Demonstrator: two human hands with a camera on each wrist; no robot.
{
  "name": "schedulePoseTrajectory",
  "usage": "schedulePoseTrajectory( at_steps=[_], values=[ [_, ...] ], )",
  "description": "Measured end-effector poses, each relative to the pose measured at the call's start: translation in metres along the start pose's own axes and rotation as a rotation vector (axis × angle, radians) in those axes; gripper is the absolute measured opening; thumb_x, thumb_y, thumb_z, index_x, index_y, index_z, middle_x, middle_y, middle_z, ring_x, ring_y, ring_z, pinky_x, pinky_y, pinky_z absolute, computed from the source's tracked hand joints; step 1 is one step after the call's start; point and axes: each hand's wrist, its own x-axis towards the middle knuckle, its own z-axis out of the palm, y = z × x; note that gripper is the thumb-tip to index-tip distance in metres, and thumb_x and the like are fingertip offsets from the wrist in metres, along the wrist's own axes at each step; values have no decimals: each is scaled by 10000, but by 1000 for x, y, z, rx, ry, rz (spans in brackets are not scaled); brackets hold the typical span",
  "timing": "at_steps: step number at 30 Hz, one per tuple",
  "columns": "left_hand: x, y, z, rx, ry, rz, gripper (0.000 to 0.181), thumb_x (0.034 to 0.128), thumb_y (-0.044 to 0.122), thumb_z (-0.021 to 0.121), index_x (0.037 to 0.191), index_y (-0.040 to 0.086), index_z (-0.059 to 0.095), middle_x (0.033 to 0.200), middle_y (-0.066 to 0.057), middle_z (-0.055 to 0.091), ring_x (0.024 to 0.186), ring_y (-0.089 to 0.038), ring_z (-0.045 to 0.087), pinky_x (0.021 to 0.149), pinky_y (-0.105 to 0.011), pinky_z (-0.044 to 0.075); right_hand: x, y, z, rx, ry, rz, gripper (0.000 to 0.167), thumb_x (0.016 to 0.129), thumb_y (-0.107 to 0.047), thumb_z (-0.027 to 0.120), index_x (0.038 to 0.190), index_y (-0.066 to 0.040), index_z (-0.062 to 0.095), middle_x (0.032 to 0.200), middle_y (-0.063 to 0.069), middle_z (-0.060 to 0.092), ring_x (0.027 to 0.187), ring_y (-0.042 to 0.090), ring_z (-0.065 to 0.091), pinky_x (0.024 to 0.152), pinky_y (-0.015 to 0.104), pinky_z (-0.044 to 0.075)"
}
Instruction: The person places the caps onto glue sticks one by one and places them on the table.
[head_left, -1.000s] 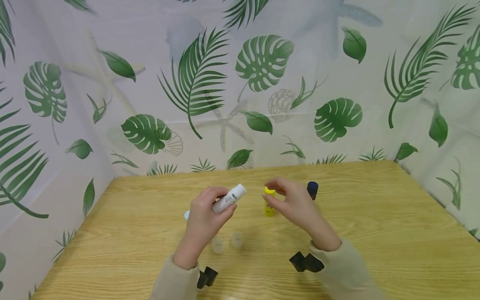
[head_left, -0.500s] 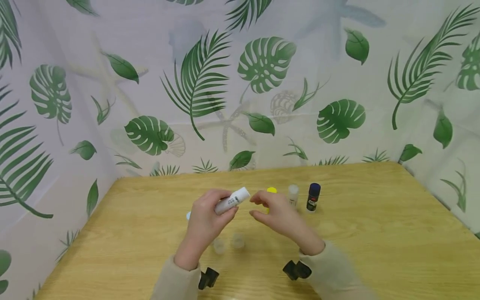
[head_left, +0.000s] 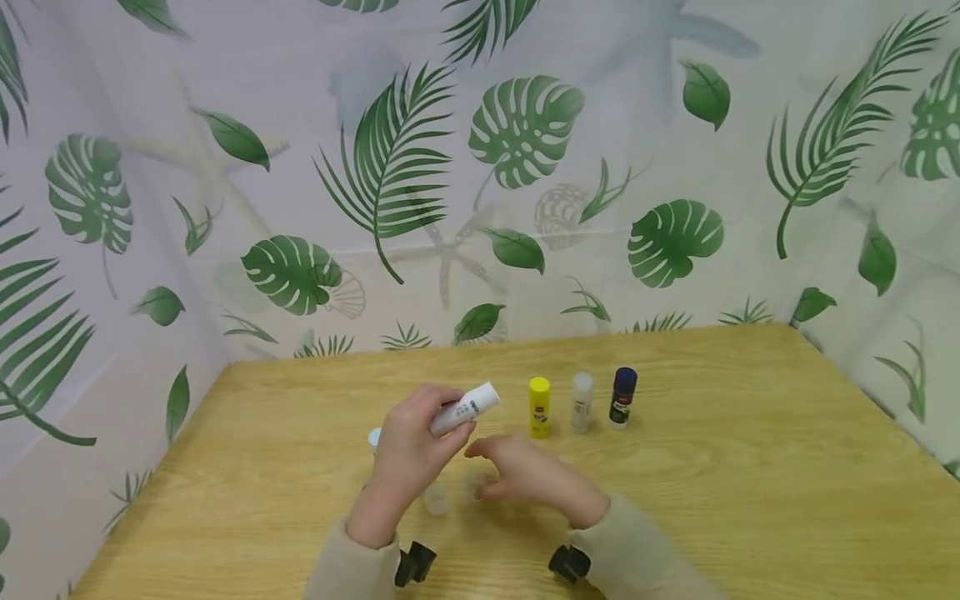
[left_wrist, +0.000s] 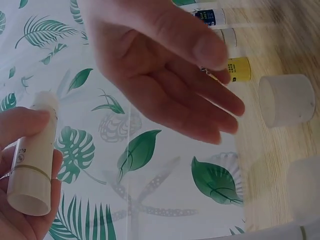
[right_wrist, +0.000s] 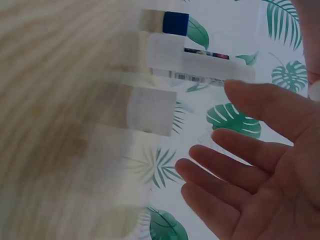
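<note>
My left hand [head_left: 411, 437] grips a white glue stick [head_left: 465, 408], tilted up to the right above the table. In the left wrist view, that glue stick [left_wrist: 37, 160] sits between thumb and fingers, one hollow end showing. My right hand [head_left: 532, 475] hovers just below and right of it, fingers extended and holding nothing. Close to the right fingertips stands a translucent cap [left_wrist: 287, 101], partly hidden by the hand in the head view. A second translucent cap [head_left: 435, 498] stands left of it. The right wrist view shows the right hand [right_wrist: 260, 165] with spread fingers beside a cap [right_wrist: 152, 111].
Beyond the hands, three glue sticks stand upright in a row: yellow [head_left: 539, 408], whitish [head_left: 581, 404] and dark blue [head_left: 622, 398]. A pale-blue-topped object [head_left: 373, 437] is mostly hidden behind the left hand. The wooden table [head_left: 750, 450] meets a leaf-patterned cloth at the back.
My right hand has moved left and toward me, from in front of the standing glue sticks to the caps, uncovering the sticks. My left hand stays nearly in place with its glue stick.
</note>
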Motion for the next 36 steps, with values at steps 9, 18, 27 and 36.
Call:
schedulePoseTrajectory(
  at_steps=[9,18,27,36],
  values=[
    [2,0,0,-6,-34,1,263,670,59,758,901,45,633,861,-37,616,722,-108,569,604,-255,473,-1,-3,9,-42,-152,-9,425,744,-77,666,1143,20,558,1092,87,580,878,109,532,811,281,433],
    [0,1,-2,22,-51,-5,261,669,63,758,899,56,633,858,-25,615,719,-98,558,609,-252,470,-2,0,12,-92,-197,-98,225,724,-24,647,946,-60,644,861,-30,613,751,45,536,702,213,447],
    [2,3,-3,31,-62,8,259,672,74,760,894,60,626,849,-18,610,711,-104,548,604,-251,462,-11,1,-18,26,-21,-118,215,698,22,617,907,9,571,843,58,589,721,145,527,622,232,434],
    [1,4,-3,36,-66,12,250,684,83,752,901,79,627,867,-11,610,721,-75,538,603,-228,460,-36,-2,-57,58,172,-143,152,789,-23,579,938,-34,551,851,21,573,748,126,552,567,202,465]
  ],
)
